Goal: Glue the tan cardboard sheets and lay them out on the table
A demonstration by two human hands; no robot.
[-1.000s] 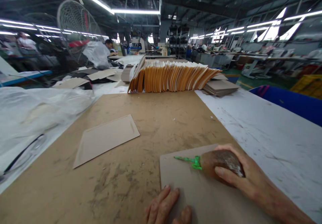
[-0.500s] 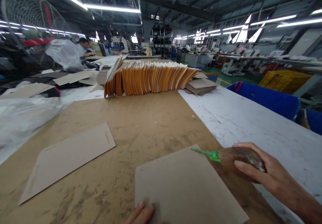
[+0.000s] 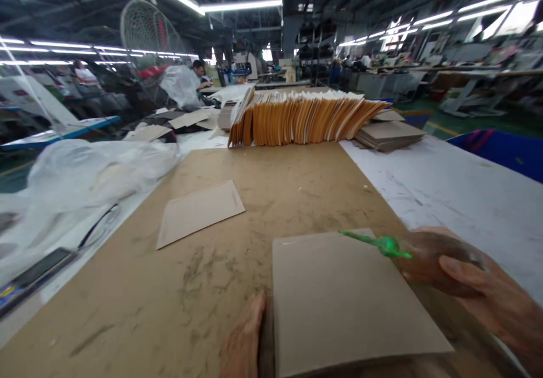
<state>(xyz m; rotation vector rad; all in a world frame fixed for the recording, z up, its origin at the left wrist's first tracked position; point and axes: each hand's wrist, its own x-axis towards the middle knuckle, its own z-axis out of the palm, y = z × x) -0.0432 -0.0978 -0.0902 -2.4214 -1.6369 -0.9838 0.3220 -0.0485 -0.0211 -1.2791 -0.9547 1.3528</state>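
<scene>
My right hand [image 3: 479, 276] is wrapped round a brown squeeze bottle [image 3: 441, 256] with a green nozzle. The nozzle's tip is over the far edge of a grey-beige cardboard sheet [image 3: 348, 299] in front of me. A short shiny streak shows near that sheet's far left corner. My left hand [image 3: 244, 338] is beside the sheet's left edge, fingers stretched forward and partly out of frame; whether it touches the sheet I cannot tell. A second cardboard sheet [image 3: 201, 211] lies flat farther off to the left.
Brown paper [image 3: 292, 180] covers the table's middle. A long row of orange-edged pieces [image 3: 305, 120] stands at the back, with stacked cardboard [image 3: 388, 132] to its right. Clear plastic [image 3: 97, 163] lies on the left. A blue bin [image 3: 500, 149] borders the right side. A person [image 3: 201, 72] sits far back.
The view has swung left. My left hand has gone from lying on the near sheet to beside its left edge. The bottle's nozzle has shifted left along the sheet's far edge.
</scene>
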